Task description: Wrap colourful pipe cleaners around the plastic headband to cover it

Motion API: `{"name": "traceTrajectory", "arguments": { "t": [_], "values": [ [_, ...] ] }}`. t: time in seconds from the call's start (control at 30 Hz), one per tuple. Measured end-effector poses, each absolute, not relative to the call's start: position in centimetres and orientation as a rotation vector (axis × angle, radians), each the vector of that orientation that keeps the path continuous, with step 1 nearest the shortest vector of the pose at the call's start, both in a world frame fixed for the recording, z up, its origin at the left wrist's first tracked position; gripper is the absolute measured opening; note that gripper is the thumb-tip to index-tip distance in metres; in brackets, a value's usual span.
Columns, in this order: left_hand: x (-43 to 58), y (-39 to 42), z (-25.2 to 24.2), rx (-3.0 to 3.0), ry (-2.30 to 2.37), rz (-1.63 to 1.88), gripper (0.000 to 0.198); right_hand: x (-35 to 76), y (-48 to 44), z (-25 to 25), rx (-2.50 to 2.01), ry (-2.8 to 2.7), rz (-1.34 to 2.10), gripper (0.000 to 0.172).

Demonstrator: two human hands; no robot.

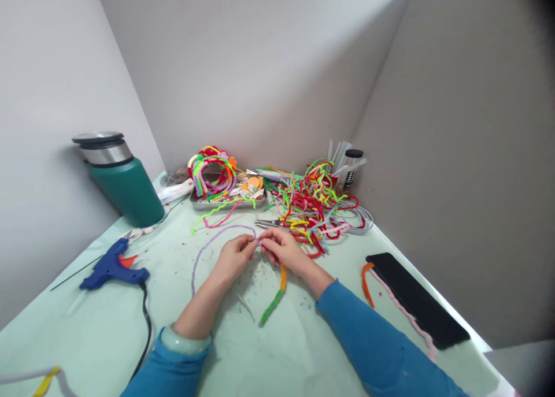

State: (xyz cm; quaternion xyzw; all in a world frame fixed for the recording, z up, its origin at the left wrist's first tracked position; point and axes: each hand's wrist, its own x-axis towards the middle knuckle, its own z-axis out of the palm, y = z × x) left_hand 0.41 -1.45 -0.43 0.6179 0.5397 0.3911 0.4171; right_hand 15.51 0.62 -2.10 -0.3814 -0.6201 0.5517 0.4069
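Observation:
In the middle of the table my left hand (pixel 235 259) and my right hand (pixel 287 252) meet, their fingertips pinched together. A lavender pipe cleaner (pixel 204 249) runs from the pinch and arcs back to the left, passing behind my left wrist. Both hands grip it near one end; the exact spot is partly hidden by the fingers. Below my right hand hangs a strip wrapped in orange-yellow and green pipe cleaner (pixel 273 307); its upper end disappears under the palm. Just behind the fingertips lie scissors (pixel 269 223), blades pointing left.
Left: a blue glue gun (pixel 115 267) with a black cord and a tilted-looking green bottle (pixel 125 189). Behind: a metal tray (pixel 203 205) of craft pieces and pipe-cleaner rings, beside a tangled pipe-cleaner pile (pixel 316 195). Right: a black phone-like slab (pixel 416 299) with a pink strip (pixel 401 304).

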Motion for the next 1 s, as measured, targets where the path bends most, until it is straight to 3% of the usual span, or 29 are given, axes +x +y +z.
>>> {"name": "traceTrajectory", "arguments": {
  "t": [0.63, 1.0],
  "values": [
    [0.47, -1.22, -1.10, 1.618, 1.376, 1.018, 0.020, 15.06, 0.23, -1.95, -1.022, -1.666, 1.206, 0.010],
    [0.49, -1.16, -1.23, 1.567, 1.368, 1.040, 0.023, 15.46, 0.44, -2.11, -1.087, -1.640, 1.345, 0.024]
  ]
}}
